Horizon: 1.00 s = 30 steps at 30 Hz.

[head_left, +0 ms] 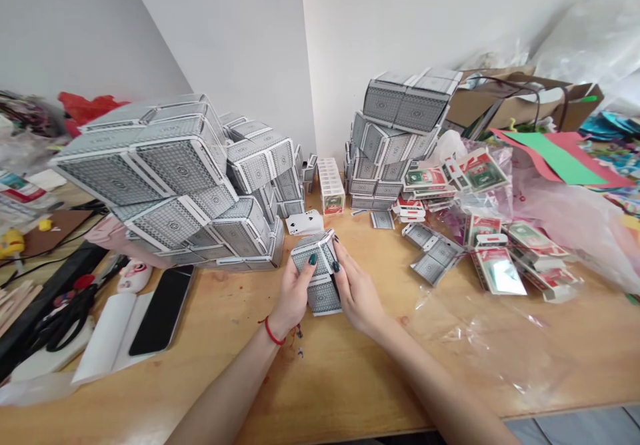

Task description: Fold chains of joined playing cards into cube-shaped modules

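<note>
Both my hands hold a grey patterned card box (321, 273) just above the wooden table (350, 372), near its middle. My left hand (294, 296) grips the box's left side, thumb on top, with a red string at the wrist. My right hand (356, 288) wraps the right side, fingertips at the box's upper flap, which looks partly open. A loose stack of playing cards (305, 222) lies on the table just beyond the box.
A big stack of grey card boxes (165, 185) stands to the left, another stack (395, 138) at the back right. Flat red-green box blanks (493, 252) and clear plastic wrap (480, 338) lie to the right. A black phone (161, 310), notebook and scissors (65, 318) are at the left.
</note>
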Available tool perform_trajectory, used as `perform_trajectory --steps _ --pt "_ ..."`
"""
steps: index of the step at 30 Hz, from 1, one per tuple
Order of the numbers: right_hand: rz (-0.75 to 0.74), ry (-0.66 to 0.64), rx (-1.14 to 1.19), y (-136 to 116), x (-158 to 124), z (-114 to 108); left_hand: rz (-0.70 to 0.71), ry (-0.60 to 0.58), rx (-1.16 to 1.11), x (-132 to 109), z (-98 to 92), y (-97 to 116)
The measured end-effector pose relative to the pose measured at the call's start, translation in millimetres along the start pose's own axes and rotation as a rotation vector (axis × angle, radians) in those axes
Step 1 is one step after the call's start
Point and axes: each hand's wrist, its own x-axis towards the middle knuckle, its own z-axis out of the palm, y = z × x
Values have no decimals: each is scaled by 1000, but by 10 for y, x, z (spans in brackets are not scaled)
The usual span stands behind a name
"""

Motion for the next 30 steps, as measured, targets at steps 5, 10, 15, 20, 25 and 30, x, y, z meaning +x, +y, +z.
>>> perform_trajectory --steps 5,10,15,20,25,30 --pt "18 -2 -52 -13 2 5 -19 -5 -45 6 -26 -24" --pt "32 3 -95 -27 -10 20 -35 -13 -38 6 -34 -41" --pt "-14 72 -147 -21 -13 25 48 23 178 16 1 23" --pt "-66 171 -218 15 7 -8 51 35 285 28 45 171" --pt "-98 211 -244 32 8 -8 17 3 226 34 -4 224" --pt "-126 222 -272 31 2 21 -5 -95 217 67 -89 233"
